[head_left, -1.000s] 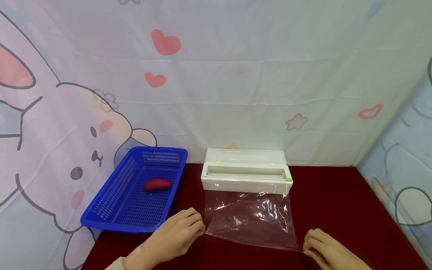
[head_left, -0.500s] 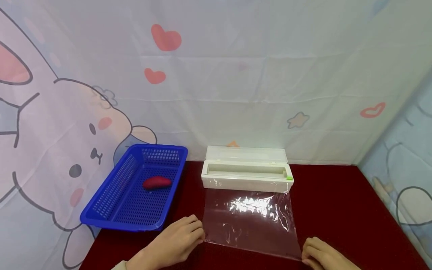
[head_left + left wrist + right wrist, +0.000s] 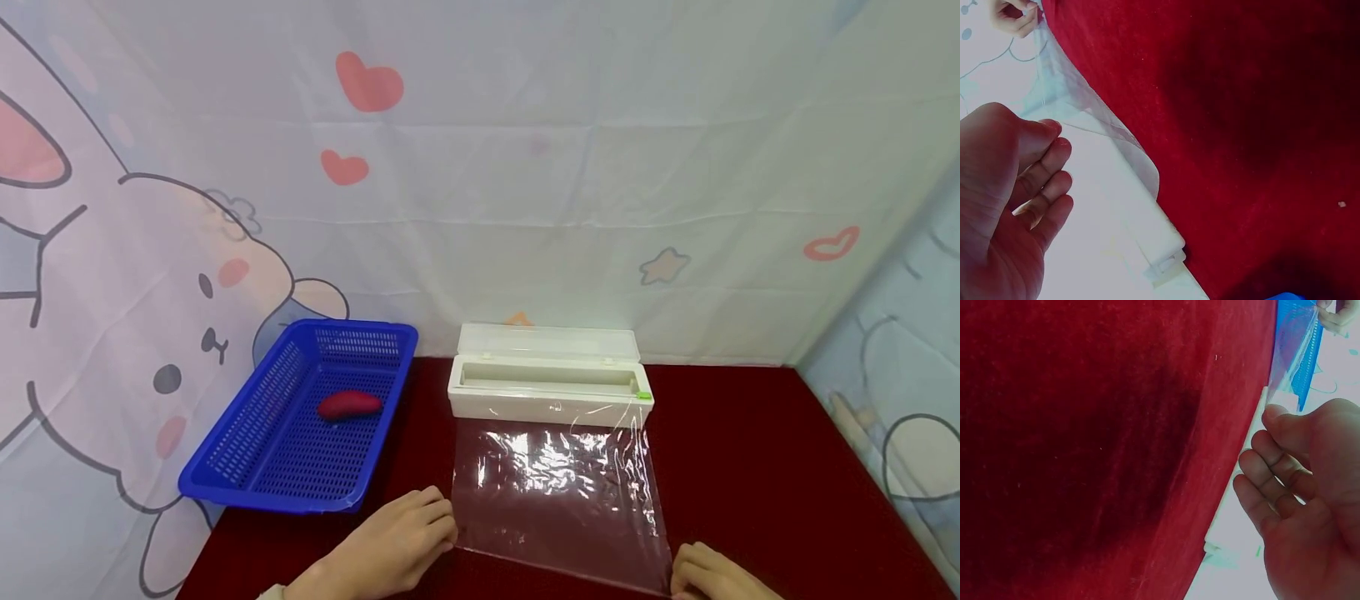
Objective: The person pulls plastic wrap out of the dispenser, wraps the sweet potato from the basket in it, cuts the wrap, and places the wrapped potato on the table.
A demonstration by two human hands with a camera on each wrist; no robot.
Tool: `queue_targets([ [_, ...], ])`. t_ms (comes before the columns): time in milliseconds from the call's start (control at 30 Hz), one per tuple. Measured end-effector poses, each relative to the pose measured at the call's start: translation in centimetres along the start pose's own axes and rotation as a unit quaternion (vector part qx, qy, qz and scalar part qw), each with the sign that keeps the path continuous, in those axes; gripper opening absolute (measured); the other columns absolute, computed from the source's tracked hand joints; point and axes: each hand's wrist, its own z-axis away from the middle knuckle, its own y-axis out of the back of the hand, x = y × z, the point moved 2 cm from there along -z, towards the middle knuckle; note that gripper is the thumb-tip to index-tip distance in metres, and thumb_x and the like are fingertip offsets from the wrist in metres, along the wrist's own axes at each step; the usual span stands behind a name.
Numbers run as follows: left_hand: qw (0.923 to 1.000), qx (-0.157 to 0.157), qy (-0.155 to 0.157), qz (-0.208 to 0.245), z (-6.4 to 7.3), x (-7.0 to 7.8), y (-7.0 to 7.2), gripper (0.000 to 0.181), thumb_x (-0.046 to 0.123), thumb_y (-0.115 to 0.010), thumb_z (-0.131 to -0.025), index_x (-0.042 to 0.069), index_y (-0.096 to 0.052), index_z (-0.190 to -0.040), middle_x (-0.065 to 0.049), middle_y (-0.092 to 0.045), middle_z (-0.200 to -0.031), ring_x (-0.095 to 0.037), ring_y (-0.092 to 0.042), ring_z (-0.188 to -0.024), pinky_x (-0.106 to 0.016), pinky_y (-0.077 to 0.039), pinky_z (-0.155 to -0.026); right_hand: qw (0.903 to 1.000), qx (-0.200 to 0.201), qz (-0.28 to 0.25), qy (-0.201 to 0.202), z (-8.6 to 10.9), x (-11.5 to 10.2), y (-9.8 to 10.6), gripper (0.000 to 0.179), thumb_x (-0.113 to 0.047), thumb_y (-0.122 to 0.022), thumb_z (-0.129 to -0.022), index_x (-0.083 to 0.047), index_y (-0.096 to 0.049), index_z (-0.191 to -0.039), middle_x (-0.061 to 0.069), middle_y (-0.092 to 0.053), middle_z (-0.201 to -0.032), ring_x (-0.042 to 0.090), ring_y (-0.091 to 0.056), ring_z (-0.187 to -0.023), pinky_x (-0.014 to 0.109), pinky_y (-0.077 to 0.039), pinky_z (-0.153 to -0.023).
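Drawing nearer the person than a second ago, left hand (image 3: pixel 405 537) and right hand (image 3: pixel 712 573) are stretching clear film (image 3: pixel 558 521) over the red table (image 3: pixel 742 458) from an open white box (image 3: pixel 551 406) in the head view, the longer sheet suggesting the pull-out is advancing. In the left wrist view, thumb and finger are pinching one corner; in the right wrist view, fingers are likewise gripping the opposite corner, the others loosely curling.
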Motion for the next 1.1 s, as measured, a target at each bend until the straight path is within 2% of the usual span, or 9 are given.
queue_targets([
  [133,0.9999,0.002,-0.01,-0.002,0.0,0.0,-0.2,0.011,0.015,-0.077,-0.095,0.021,-0.068,-0.092,0.012,-0.061,-0.09,-0.009,-0.054,-0.09,-0.02,-0.047,-0.083,0.9998,0.001,-0.014,0.013,0.1,0.0,-0.5,0.046,0.007,-0.082,-0.073,-0.03,-0.057,-0.086,-0.021,-0.05,-0.09,-0.012,-0.039,-0.086,0.005,-0.033,-0.068],
  [333,0.9998,-0.011,-0.016,-0.007,0.2,0.2,-0.3,0.009,0.016,-0.078,-0.094,0.02,-0.07,-0.094,0.011,-0.063,-0.091,-0.01,-0.054,-0.09,-0.022,-0.048,-0.085,0.9996,-0.003,-0.011,0.026,0.3,0.1,-1.1,0.04,0.0,-0.084,-0.072,-0.028,-0.059,-0.085,-0.018,-0.049,-0.087,-0.01,-0.041,-0.086,0.005,-0.034,-0.068],
  [500,0.9996,-0.025,-0.01,0.005,0.2,0.4,-0.1,0.009,0.016,-0.078,-0.095,0.02,-0.07,-0.095,0.011,-0.062,-0.09,-0.008,-0.053,-0.089,-0.021,-0.048,-0.084,0.9996,-0.002,-0.012,0.026,0.5,0.3,-1.4,0.036,-0.003,-0.085,-0.073,-0.026,-0.06,-0.083,-0.017,-0.05,-0.085,-0.011,-0.04,-0.084,0.005,-0.034,-0.066],
  [767,0.9989,-0.045,0.001,0.016,0.6,0.6,-0.4,0.012,0.019,-0.079,-0.095,0.022,-0.068,-0.093,0.014,-0.059,-0.087,-0.005,-0.05,-0.086,-0.018,-0.045,-0.08,0.9993,0.006,0.004,0.037,0.6,0.3,-1.6,0.038,-0.002,-0.085,-0.07,-0.027,-0.059,-0.082,-0.018,-0.05,-0.085,-0.011,-0.04,-0.084,0.003,-0.031,-0.068],
  [900,0.9993,-0.035,0.001,0.012,0.7,0.6,-0.5,0.011,0.019,-0.078,-0.095,0.023,-0.068,-0.092,0.014,-0.058,-0.087,-0.006,-0.05,-0.086,-0.018,-0.045,-0.08,0.9986,0.009,0.029,0.043,0.3,0.3,-1.3,0.039,-0.005,-0.086,-0.069,-0.029,-0.058,-0.081,-0.02,-0.049,-0.085,-0.012,-0.038,-0.083,0.001,-0.029,-0.069],
  [1100,0.9998,-0.017,-0.007,0.009,0.5,0.4,-0.5,0.009,0.016,-0.079,-0.094,0.02,-0.07,-0.094,0.012,-0.06,-0.088,-0.008,-0.052,-0.088,-0.019,-0.047,-0.082,0.9998,-0.007,0.016,0.006,0.1,0.1,-0.7,0.046,0.004,-0.086,-0.074,-0.032,-0.058,-0.084,-0.024,-0.049,-0.09,-0.014,-0.036,-0.083,0.002,-0.03,-0.067],
])
